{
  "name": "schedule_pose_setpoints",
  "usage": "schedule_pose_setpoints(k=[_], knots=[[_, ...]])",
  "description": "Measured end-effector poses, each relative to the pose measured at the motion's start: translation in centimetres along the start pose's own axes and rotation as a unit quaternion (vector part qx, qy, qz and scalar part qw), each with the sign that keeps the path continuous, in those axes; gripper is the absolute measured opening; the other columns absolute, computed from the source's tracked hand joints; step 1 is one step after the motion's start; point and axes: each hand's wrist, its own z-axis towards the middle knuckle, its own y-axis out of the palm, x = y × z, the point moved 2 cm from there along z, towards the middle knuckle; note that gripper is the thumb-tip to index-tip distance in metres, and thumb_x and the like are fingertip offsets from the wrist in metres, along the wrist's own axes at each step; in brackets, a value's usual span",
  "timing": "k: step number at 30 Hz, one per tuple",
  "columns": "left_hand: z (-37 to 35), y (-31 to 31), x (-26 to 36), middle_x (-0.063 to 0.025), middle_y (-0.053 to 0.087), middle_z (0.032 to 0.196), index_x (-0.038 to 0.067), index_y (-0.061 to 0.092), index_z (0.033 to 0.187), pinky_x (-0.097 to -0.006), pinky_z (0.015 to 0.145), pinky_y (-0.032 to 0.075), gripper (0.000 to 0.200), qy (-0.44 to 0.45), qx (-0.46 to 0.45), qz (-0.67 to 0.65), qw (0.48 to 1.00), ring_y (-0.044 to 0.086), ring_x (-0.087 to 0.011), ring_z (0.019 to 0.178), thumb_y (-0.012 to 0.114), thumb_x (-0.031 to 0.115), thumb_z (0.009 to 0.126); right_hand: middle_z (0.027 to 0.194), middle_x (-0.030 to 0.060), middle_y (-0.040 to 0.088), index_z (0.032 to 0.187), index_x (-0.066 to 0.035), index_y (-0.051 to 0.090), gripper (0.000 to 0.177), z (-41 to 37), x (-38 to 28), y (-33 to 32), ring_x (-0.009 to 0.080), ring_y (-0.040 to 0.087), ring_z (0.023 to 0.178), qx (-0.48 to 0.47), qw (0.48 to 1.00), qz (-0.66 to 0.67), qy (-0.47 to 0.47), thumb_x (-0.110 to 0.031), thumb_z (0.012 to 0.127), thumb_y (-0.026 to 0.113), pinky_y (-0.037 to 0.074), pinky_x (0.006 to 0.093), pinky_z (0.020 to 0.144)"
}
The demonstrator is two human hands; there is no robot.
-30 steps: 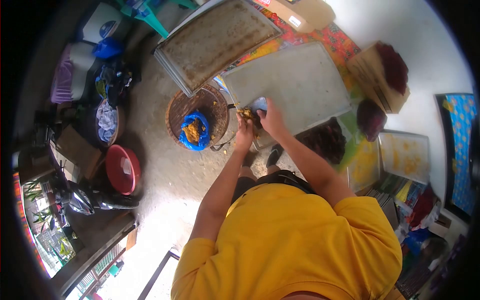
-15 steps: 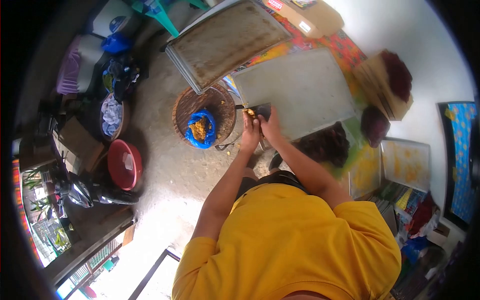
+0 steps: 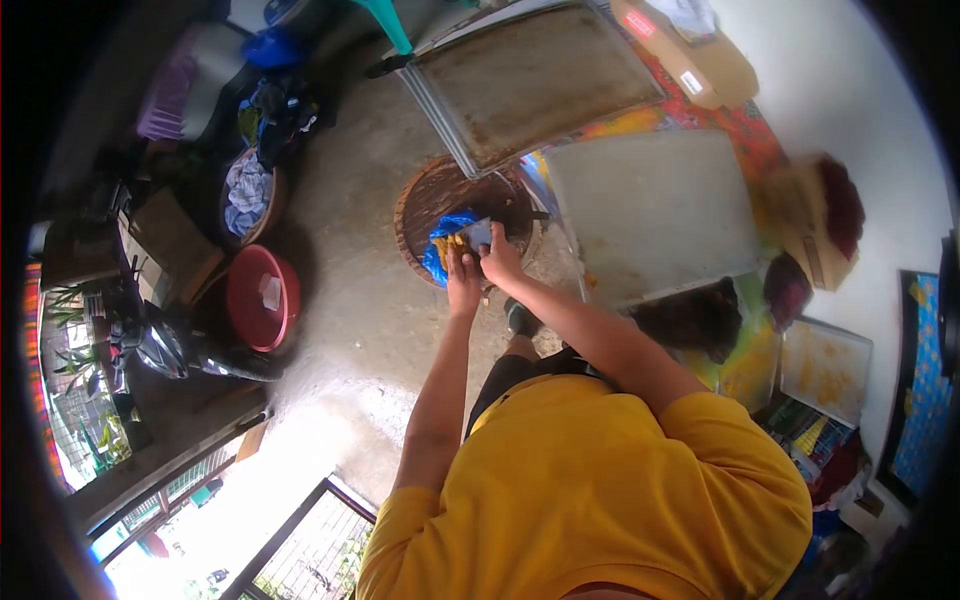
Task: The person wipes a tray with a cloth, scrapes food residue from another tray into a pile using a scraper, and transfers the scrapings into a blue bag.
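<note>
A flat, greyish metal scraper [image 3: 481,234] is gripped in my right hand [image 3: 501,262], its blade over the open blue plastic bag [image 3: 436,262]. Orange-yellow crumbly paste [image 3: 452,243] shows in the bag, close by the blade. My left hand [image 3: 463,284] reaches in beside the right one, fingers stretched forward onto the paste. Under the bag is a round brown wooden board [image 3: 418,205] with a raised edge. Part of the bag is hidden behind my hands.
Stacked metal trays [image 3: 540,85] stand beyond the board. To the right lies a large pale sheet [image 3: 650,215] on a colourful cloth, near a dark reddish-brown heap [image 3: 690,318]. A red basin [image 3: 262,298] and a laundry basket [image 3: 248,195] are on the left.
Both hands have moved left with the scraper, from the near corner of the pale sheet to above the blue bag. The whole view has shifted with the head.
</note>
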Motion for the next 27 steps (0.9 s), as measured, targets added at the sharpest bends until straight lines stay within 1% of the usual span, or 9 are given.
schedule_pose_setpoints(k=[3, 4, 7, 8, 13, 17, 18, 21, 27], knots=[[0.9, -2.2, -2.7, -0.0230, 0.028, 0.148, -0.003, 0.024, 0.144, -0.0459, 0.112, 0.021, 0.062, -0.046, 0.017, 0.130, 0.990, 0.021, -0.0425, 0.138, 0.036, 0.038, 0.099, 0.089, 0.0309, 0.061, 0.128, -0.005, 0.027, 0.051, 0.3, -1.5, 2.4, 0.0481, 0.060, 0.083, -0.032, 0.999, -0.008, -0.009, -0.005, 0.084, 0.052, 0.045, 0.0564, 0.070], [1.3, -2.7, -3.6, -0.0211, 0.027, 0.149, -0.001, 0.026, 0.144, -0.0530, 0.111, 0.020, 0.061, -0.028, 0.015, 0.141, 0.990, 0.019, -0.0446, 0.138, 0.039, 0.035, 0.097, 0.090, 0.0306, 0.061, 0.129, -0.005, 0.027, 0.052, 0.4, -1.7, 2.6, 0.0480, 0.059, 0.084, -0.043, 0.999, -0.018, -0.021, -0.004, 0.084, 0.052, 0.046, 0.0560, 0.071], [1.7, -3.9, -4.4, -0.0204, 0.027, 0.149, 0.001, 0.027, 0.144, -0.0575, 0.110, 0.019, 0.061, -0.038, -0.031, 0.232, 0.972, 0.019, -0.0432, 0.139, 0.041, 0.036, 0.096, 0.092, 0.0306, 0.061, 0.128, -0.003, 0.029, 0.050, 0.8, -1.9, 3.0, 0.0475, 0.059, 0.086, -0.037, 0.996, -0.047, -0.072, -0.003, 0.083, 0.052, 0.046, 0.0550, 0.072], [1.6, -4.1, -4.2, -0.0196, 0.025, 0.150, 0.003, 0.027, 0.144, -0.0607, 0.109, 0.018, 0.063, -0.046, -0.030, 0.232, 0.971, 0.017, -0.0420, 0.140, 0.044, 0.037, 0.094, 0.091, 0.0305, 0.061, 0.128, -0.002, 0.030, 0.050, 0.9, -1.8, 3.1, 0.0473, 0.060, 0.085, -0.044, 0.995, -0.053, -0.066, -0.003, 0.083, 0.052, 0.047, 0.0548, 0.072], [1.5, -3.6, -2.7, -0.0157, 0.016, 0.154, 0.008, 0.018, 0.148, -0.0606, 0.110, 0.015, 0.072, -0.021, 0.023, 0.269, 0.963, 0.011, -0.0374, 0.142, 0.047, 0.043, 0.093, 0.085, 0.0299, 0.062, 0.127, 0.003, 0.031, 0.050, 0.1, -4.6, 1.6, 0.0463, 0.061, 0.080, -0.096, 0.994, -0.060, 0.001, -0.001, 0.082, 0.051, 0.049, 0.0545, 0.069], [2.6, -3.4, -2.5, -0.0165, 0.015, 0.154, 0.008, 0.016, 0.148, -0.0630, 0.109, 0.013, 0.079, -0.052, 0.055, 0.310, 0.948, 0.011, -0.0367, 0.143, 0.051, 0.046, 0.089, 0.078, 0.0305, 0.062, 0.128, 0.003, 0.030, 0.051, 0.4, -3.4, 1.9, 0.0460, 0.062, 0.075, -0.062, 0.995, -0.077, -0.019, -0.002, 0.082, 0.052, 0.050, 0.0545, 0.066], [2.8, -3.6, -3.0, -0.0127, 0.012, 0.156, 0.010, 0.015, 0.149, -0.0624, 0.110, 0.010, 0.074, -0.063, 0.057, 0.318, 0.944, 0.006, -0.0339, 0.144, 0.048, 0.045, 0.092, 0.077, 0.0309, 0.062, 0.128, 0.003, 0.030, 0.051, 0.5, -3.4, 1.5, 0.0461, 0.062, 0.074, -0.059, 0.995, -0.079, -0.019, -0.002, 0.082, 0.052, 0.050, 0.0544, 0.066], [3.3, -3.8, -3.8, -0.0122, 0.013, 0.156, 0.010, 0.016, 0.149, -0.0625, 0.110, 0.010, 0.073, -0.060, 0.050, 0.307, 0.949, 0.005, -0.0334, 0.144, 0.047, 0.045, 0.092, 0.076, 0.0319, 0.061, 0.128, 0.003, 0.030, 0.051, 0.6, -3.5, 0.4, 0.0469, 0.062, 0.073, -0.050, 0.996, -0.074, -0.022, -0.002, 0.082, 0.052, 0.050, 0.0544, 0.065], [4.1, -2.4, -1.8, -0.0122, 0.016, 0.155, 0.011, 0.022, 0.148, -0.0629, 0.109, 0.011, 0.068, 0.005, 0.063, 0.298, 0.952, 0.009, -0.0323, 0.144, 0.045, 0.046, 0.094, 0.076, 0.0317, 0.061, 0.127, 0.004, 0.030, 0.051, 0.2, -3.0, 0.3, 0.0478, 0.061, 0.072, -0.044, 0.997, -0.059, -0.030, -0.001, 0.081, 0.052, 0.049, 0.0552, 0.064]])
